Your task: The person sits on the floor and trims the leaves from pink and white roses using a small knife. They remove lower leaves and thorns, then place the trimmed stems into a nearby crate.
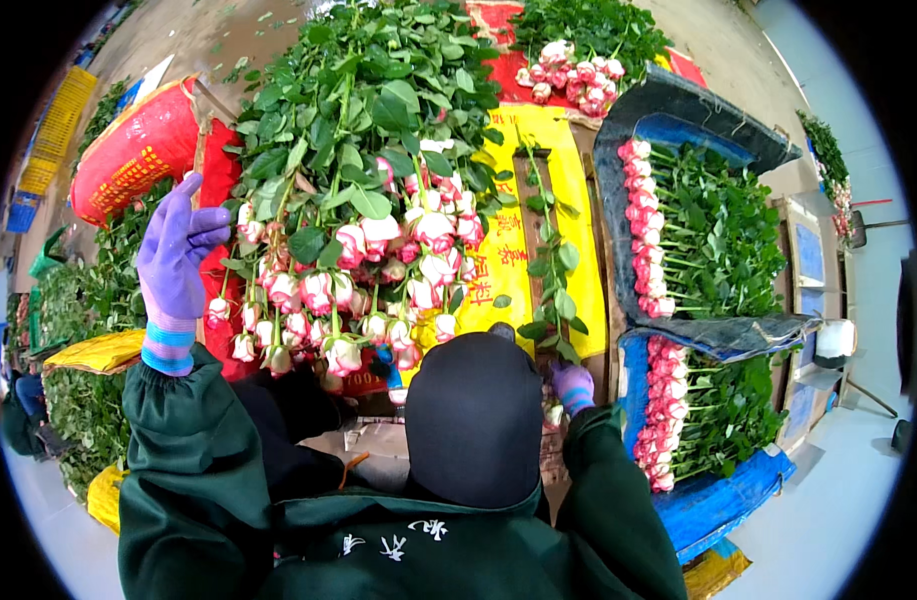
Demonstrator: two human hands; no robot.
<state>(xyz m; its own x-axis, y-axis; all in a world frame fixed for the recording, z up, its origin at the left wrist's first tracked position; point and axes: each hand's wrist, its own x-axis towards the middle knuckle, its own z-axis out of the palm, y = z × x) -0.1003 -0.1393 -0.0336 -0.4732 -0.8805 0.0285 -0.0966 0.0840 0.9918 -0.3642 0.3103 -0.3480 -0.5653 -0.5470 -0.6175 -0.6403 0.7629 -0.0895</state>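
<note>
My left hand (177, 251), in a purple glove with a striped cuff, is raised at the left of a large heap of pink-and-white roses (338, 292); its fingers are apart and nothing shows in it. Low on the right, my right hand (573, 384), gloved alike, is closed around the upper stem of a leafy rose (554, 277). That stem reaches away over a yellow printed sheet (586, 300) and a dark wooden slat. The rose's head hangs by the hand, partly hidden.
Right of the table, rose bunches (721, 232) with heads lined up lie in blue-and-black sheeting (623, 225). More roses (574, 79) lie at the far end. A red printed sack (139, 161) and leafy bundles (90, 405) stand at left.
</note>
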